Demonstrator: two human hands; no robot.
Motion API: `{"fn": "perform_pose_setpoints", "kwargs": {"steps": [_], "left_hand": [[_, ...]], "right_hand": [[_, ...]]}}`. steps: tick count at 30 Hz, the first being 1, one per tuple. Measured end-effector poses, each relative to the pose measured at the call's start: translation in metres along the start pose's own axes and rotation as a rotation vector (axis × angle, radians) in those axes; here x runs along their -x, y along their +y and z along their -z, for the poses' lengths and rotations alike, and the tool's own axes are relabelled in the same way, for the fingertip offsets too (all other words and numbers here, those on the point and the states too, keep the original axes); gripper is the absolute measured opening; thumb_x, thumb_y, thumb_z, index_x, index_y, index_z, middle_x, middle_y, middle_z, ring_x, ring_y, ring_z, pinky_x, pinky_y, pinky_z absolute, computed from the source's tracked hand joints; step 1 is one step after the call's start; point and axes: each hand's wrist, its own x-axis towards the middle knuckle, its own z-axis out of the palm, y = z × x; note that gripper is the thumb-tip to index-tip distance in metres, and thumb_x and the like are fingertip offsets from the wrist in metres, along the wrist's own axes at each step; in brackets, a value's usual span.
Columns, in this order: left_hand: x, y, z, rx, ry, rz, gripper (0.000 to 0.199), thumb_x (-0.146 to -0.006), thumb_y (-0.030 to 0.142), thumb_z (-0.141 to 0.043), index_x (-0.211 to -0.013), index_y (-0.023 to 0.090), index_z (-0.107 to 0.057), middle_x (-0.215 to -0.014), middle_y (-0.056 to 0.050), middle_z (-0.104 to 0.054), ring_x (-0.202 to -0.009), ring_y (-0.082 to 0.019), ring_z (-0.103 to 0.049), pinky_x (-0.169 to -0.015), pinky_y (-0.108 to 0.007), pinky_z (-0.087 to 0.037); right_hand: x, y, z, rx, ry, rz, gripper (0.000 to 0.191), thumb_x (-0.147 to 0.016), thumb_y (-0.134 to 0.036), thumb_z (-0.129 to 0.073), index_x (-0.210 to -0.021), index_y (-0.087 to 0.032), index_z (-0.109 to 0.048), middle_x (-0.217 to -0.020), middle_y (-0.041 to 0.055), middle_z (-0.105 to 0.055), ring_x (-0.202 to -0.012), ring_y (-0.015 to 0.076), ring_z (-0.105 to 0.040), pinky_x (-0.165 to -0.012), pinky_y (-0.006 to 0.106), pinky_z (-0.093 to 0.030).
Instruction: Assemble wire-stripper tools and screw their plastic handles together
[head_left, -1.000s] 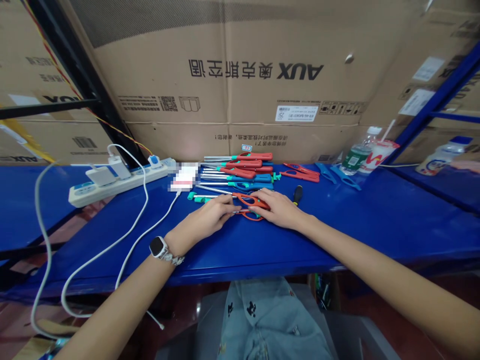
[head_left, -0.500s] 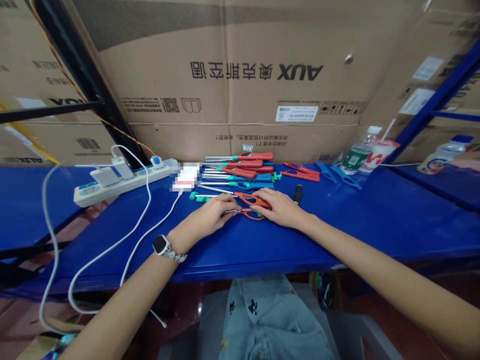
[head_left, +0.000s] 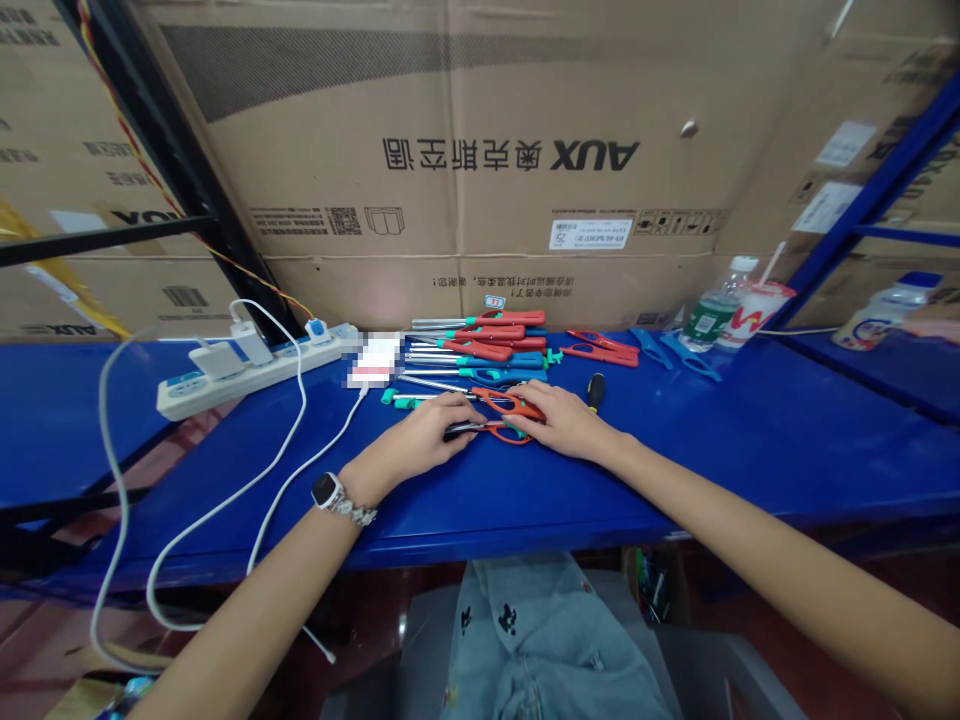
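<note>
My left hand is closed, thumb and fingers pinching a dark and silvery slim part at the left end of an orange long-neck lighter. Its handle has a loop and a bit of green, and it lies low over the blue table. My right hand curls its fingers over the handle side of that lighter. A second orange lighter lies just behind, partly beneath the right fingers. Farther back, several red lighters and blue lighters lie in a row, metal tubes pointing left.
Red handle shells and blue handle shells lie to the right, near a black screwdriver. Bottles and a cup stand at the back right. A power strip with white cables sits left. Cardboard walls the back.
The view has shifted slightly. My left fingers have turned a little, so more of the dark, silvery part shows beneath them. My right hand stays in nearly the same place.
</note>
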Motion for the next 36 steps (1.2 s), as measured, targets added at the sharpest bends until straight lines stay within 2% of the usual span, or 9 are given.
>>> {"fn": "perform_pose_setpoints", "kwargs": {"steps": [4,8,15,23,26,29,32,36], "left_hand": [[0.0,-0.002,-0.003,-0.018,0.008,0.048,0.022,-0.099,0.024,-0.06,-0.118,0.021,-0.069,-0.117,-0.008,-0.07,-0.11,-0.023,-0.066,-0.101,-0.044,-0.053],[0.0,-0.003,-0.005,-0.026,0.023,0.069,0.027,-0.097,0.03,-0.065,-0.122,0.021,-0.065,-0.117,-0.008,-0.07,-0.109,-0.024,-0.066,-0.1,-0.044,-0.054],[-0.007,0.001,-0.006,-0.049,0.009,0.069,0.028,-0.097,0.041,-0.066,-0.115,0.019,-0.068,-0.112,-0.009,-0.068,-0.102,-0.024,-0.067,-0.092,-0.042,-0.056],[-0.015,0.003,-0.008,-0.055,0.017,0.059,0.036,-0.098,0.052,-0.063,-0.111,0.02,-0.071,-0.107,-0.008,-0.067,-0.099,-0.024,-0.066,-0.091,-0.041,-0.055],[-0.022,0.01,-0.009,-0.091,0.016,0.04,0.042,-0.097,0.054,-0.064,-0.121,0.02,-0.069,-0.116,-0.011,-0.066,-0.105,-0.026,-0.065,-0.094,-0.044,-0.054],[-0.03,0.018,-0.013,-0.171,-0.031,-0.029,0.042,-0.098,0.051,-0.063,-0.126,0.019,-0.069,-0.118,-0.012,-0.065,-0.104,-0.028,-0.065,-0.093,-0.046,-0.054],[-0.034,0.023,-0.018,-0.213,-0.033,-0.053,0.04,-0.099,0.048,-0.062,-0.125,0.019,-0.07,-0.113,-0.011,-0.067,-0.102,-0.027,-0.066,-0.091,-0.044,-0.055],[-0.032,0.024,-0.023,-0.195,0.04,-0.007,0.036,-0.1,0.048,-0.06,-0.117,0.019,-0.072,-0.108,-0.01,-0.069,-0.099,-0.026,-0.066,-0.087,-0.041,-0.056]], "right_hand": [[0.0,-0.001,0.0,-0.013,0.0,-0.003,0.038,-0.102,-0.047,-0.056,-0.129,-0.022,-0.064,-0.123,0.0113,-0.068,-0.102,0.0254,-0.068,-0.087,0.039,-0.052],[-0.001,-0.001,0.002,-0.04,0.013,0.008,0.038,-0.102,-0.046,-0.057,-0.13,-0.021,-0.064,-0.125,0.0115,-0.068,-0.104,0.0258,-0.067,-0.091,0.041,-0.051],[-0.003,0.011,0.018,-0.216,0.189,0.064,0.036,-0.101,-0.045,-0.057,-0.128,-0.022,-0.064,-0.123,0.0105,-0.069,-0.108,0.0245,-0.067,-0.096,0.041,-0.051],[0.007,0.017,0.04,-0.209,0.092,0.058,0.039,-0.102,-0.045,-0.055,-0.134,-0.025,-0.061,-0.125,0.0086,-0.071,-0.11,0.0253,-0.067,-0.095,0.041,-0.053],[0.01,0.018,0.044,-0.215,0.117,0.006,0.039,-0.101,-0.048,-0.054,-0.131,-0.023,-0.062,-0.114,0.0075,-0.073,-0.096,0.0237,-0.069,-0.085,0.038,-0.054],[0.011,0.019,0.041,-0.224,0.146,-0.018,0.036,-0.101,-0.049,-0.055,-0.122,-0.021,-0.065,-0.105,0.0066,-0.073,-0.087,0.0217,-0.067,-0.079,0.035,-0.052],[0.012,0.017,0.034,-0.168,0.115,-0.004,0.032,-0.1,-0.047,-0.059,-0.119,-0.022,-0.065,-0.109,0.0075,-0.072,-0.095,0.0227,-0.068,-0.085,0.036,-0.051],[0.014,0.016,0.026,-0.011,0.051,-0.041,0.031,-0.1,-0.039,-0.061,-0.126,-0.022,-0.062,-0.121,0.0102,-0.07,-0.105,0.0266,-0.067,-0.091,0.042,-0.05]]}}
